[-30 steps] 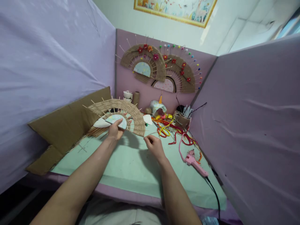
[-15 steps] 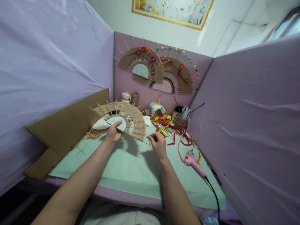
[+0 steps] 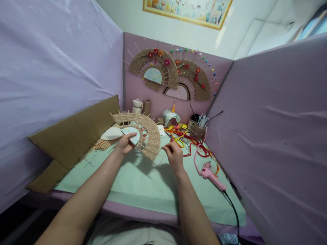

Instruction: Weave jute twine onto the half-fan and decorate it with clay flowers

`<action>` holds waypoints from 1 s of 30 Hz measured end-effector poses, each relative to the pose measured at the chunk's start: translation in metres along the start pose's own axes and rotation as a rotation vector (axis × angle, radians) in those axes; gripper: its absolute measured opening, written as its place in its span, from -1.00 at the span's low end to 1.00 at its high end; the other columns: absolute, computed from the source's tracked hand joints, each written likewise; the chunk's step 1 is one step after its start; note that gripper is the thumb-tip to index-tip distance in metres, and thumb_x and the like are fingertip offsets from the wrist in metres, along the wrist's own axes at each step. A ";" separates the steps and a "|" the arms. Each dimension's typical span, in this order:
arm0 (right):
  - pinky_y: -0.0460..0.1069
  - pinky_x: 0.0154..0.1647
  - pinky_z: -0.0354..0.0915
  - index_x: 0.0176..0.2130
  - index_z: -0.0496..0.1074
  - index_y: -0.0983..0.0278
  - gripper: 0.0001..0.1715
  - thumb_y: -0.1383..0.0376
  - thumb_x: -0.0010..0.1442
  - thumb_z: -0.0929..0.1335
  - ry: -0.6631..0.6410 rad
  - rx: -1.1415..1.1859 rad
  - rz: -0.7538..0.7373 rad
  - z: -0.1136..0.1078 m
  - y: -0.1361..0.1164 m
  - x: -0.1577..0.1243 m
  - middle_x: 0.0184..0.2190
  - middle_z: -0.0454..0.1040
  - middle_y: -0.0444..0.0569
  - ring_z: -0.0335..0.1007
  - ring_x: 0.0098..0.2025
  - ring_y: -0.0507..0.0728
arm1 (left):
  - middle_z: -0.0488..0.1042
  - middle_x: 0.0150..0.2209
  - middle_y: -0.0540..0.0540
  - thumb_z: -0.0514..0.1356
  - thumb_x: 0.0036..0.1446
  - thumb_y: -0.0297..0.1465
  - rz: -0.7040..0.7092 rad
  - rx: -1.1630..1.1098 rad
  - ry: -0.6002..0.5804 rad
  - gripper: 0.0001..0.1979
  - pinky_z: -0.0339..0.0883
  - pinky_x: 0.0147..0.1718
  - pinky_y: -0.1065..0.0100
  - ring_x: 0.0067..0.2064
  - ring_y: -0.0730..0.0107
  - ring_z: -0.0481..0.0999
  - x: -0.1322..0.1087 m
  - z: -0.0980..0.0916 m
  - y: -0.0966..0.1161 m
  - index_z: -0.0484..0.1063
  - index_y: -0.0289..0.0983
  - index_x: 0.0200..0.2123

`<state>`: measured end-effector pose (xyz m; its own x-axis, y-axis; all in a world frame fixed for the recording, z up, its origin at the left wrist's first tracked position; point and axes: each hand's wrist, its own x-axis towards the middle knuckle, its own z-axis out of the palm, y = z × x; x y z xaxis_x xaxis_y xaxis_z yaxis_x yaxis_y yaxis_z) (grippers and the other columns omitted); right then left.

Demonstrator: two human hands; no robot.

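Note:
A half-round woven fan (image 3: 151,134), made of tan twine wound around thin sticks, is held tilted above the table. My left hand (image 3: 125,144) grips it at the pale blue patterned half-circle (image 3: 132,133) in its middle, the thumb on top and fingers showing behind. Stick ends poke out past the outer edge. Just right of the woven band, my right hand (image 3: 175,156) is closed in a pinch on a thin strand of twine, hard to make out against the green cloth.
A pink hot glue gun (image 3: 212,178) with a black cord lies at right. Red and yellow craft stems (image 3: 182,139) are heaped behind my right hand. Cardboard (image 3: 74,139) leans at left beside thin sticks (image 3: 103,143). Two finished fans (image 3: 203,76) hang on the back panel.
The fan has turned clockwise and shifted slightly right in my left hand, its right end now lower. My right hand stays pinched close beside its outer edge.

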<state>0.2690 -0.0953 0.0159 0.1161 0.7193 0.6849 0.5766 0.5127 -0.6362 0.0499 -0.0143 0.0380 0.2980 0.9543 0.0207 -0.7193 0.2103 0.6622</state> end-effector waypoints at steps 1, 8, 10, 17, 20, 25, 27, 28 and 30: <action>-0.04 -0.35 0.19 -0.46 0.39 0.23 -0.78 0.21 0.19 0.36 0.002 0.005 0.001 -0.001 0.000 0.000 -0.48 0.37 -0.11 0.24 -0.42 0.06 | 0.58 -0.10 -0.31 0.07 0.05 -0.66 -0.020 0.009 -0.007 -0.52 0.56 -0.22 0.11 -0.12 0.03 0.61 0.000 0.000 0.001 0.36 -0.42 0.09; -0.03 -0.33 0.22 -0.47 0.42 0.23 -0.80 0.21 0.15 0.36 -0.057 0.124 0.084 -0.003 -0.001 0.001 -0.48 0.39 -0.11 0.27 -0.41 0.07 | 0.56 -0.08 -0.36 0.06 0.06 -0.66 -0.079 0.041 -0.052 -0.49 0.58 -0.31 0.16 -0.10 -0.04 0.59 -0.006 -0.002 0.006 0.33 -0.42 0.12; -0.04 -0.35 0.22 -0.48 0.42 0.23 -0.79 0.19 0.13 0.37 -0.065 0.159 0.121 -0.002 -0.001 0.002 -0.49 0.40 -0.11 0.28 -0.42 0.07 | 0.56 -0.07 -0.35 0.05 0.07 -0.66 -0.078 0.030 -0.053 -0.48 0.57 -0.30 0.18 -0.10 -0.02 0.59 -0.007 -0.001 0.007 0.32 -0.40 0.14; -0.03 -0.28 0.28 -0.43 0.47 0.24 -0.80 0.19 0.13 0.33 -0.214 0.223 0.151 0.001 0.005 0.002 -0.43 0.50 -0.06 0.37 -0.36 0.09 | 0.60 -0.17 -0.32 0.04 0.19 -0.53 -0.071 -0.015 0.012 -0.57 0.57 -0.35 0.17 -0.18 0.03 0.63 -0.008 0.001 0.009 0.34 -0.37 0.13; -0.03 -0.28 0.28 -0.41 0.48 0.24 -0.79 0.18 0.14 0.33 -0.244 0.218 0.147 0.002 0.007 0.001 -0.42 0.51 -0.06 0.38 -0.35 0.09 | 0.62 -0.33 -0.26 0.05 0.23 -0.46 -0.074 -0.029 0.107 -0.69 0.57 -0.42 0.16 -0.33 0.10 0.64 -0.006 0.000 0.010 0.41 -0.40 0.00; -0.05 -0.37 0.24 -0.45 0.47 0.25 -0.80 0.18 0.10 0.36 -0.269 0.226 0.202 0.001 0.008 0.000 -0.48 0.49 -0.09 0.34 -0.42 0.07 | 0.60 -0.43 -0.18 0.08 0.22 -0.48 -0.078 -0.022 0.158 -0.82 0.57 -0.46 0.17 -0.44 0.20 0.61 -0.003 -0.002 0.010 0.46 -0.40 -0.18; -0.06 -0.39 0.24 -0.45 0.46 0.24 -0.80 0.18 0.09 0.36 -0.267 0.221 0.211 0.000 0.008 0.000 -0.49 0.49 -0.10 0.33 -0.43 0.07 | 0.60 -0.43 -0.17 0.13 0.20 -0.50 -0.064 -0.019 0.179 -0.86 0.57 -0.46 0.20 -0.46 0.23 0.61 -0.002 -0.002 0.009 0.46 -0.38 -0.20; -0.06 -0.39 0.24 -0.45 0.47 0.24 -0.80 0.18 0.10 0.36 -0.264 0.217 0.211 0.000 0.008 0.001 -0.49 0.49 -0.10 0.33 -0.43 0.07 | 0.60 -0.43 -0.16 0.15 0.18 -0.51 -0.054 -0.020 0.192 -0.87 0.57 -0.48 0.22 -0.47 0.25 0.60 -0.001 -0.003 0.009 0.46 -0.37 -0.21; -0.05 -0.38 0.25 -0.44 0.47 0.24 -0.79 0.17 0.11 0.35 -0.259 0.210 0.202 -0.001 0.008 0.001 -0.48 0.50 -0.09 0.34 -0.41 0.07 | 0.59 -0.46 -0.14 0.17 0.17 -0.52 -0.042 -0.017 0.210 -0.88 0.55 -0.52 0.29 -0.50 0.28 0.59 0.000 -0.003 0.008 0.46 -0.36 -0.21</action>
<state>0.2741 -0.0909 0.0121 -0.0133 0.8961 0.4436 0.3814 0.4147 -0.8262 0.0423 -0.0118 0.0416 0.1917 0.9676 -0.1641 -0.7203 0.2523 0.6462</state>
